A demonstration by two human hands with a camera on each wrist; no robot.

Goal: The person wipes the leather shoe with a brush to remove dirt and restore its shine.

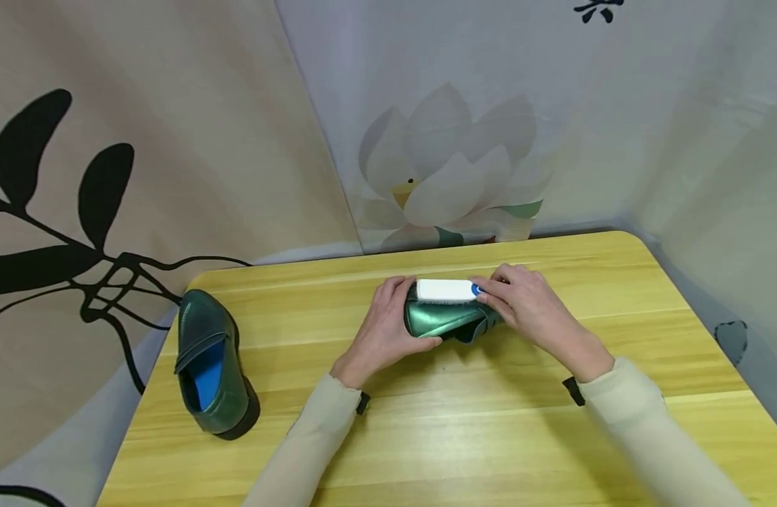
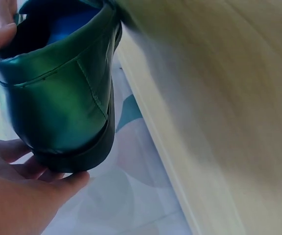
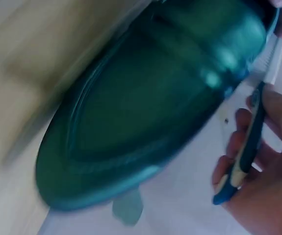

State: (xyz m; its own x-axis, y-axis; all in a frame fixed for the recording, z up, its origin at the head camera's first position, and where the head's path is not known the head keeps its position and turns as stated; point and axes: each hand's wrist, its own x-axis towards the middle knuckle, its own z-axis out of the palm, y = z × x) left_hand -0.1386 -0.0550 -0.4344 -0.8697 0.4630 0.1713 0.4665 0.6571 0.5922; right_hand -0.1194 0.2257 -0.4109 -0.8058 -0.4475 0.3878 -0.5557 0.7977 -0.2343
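Observation:
A dark green leather loafer (image 1: 435, 320) is held on its side above the table, tilted, in the head view. My left hand (image 1: 384, 327) grips it by the heel end, fingers behind and thumb in front; the left wrist view shows fingers under the heel (image 2: 57, 112). My right hand (image 1: 537, 310) holds a brush (image 1: 445, 290) with a white head and blue handle. The brush head lies along the upper side of the loafer, its bristles facing down onto it. In the right wrist view, fingers wrap the blue-and-white handle (image 3: 248, 142) beside the loafer's upper.
A matching green loafer (image 1: 226, 401) with a blue insole stands upright at the left edge of the wooden table (image 1: 477, 429). Behind the table hangs a pale curtain (image 1: 236, 141) printed with a lotus and dark leaves.

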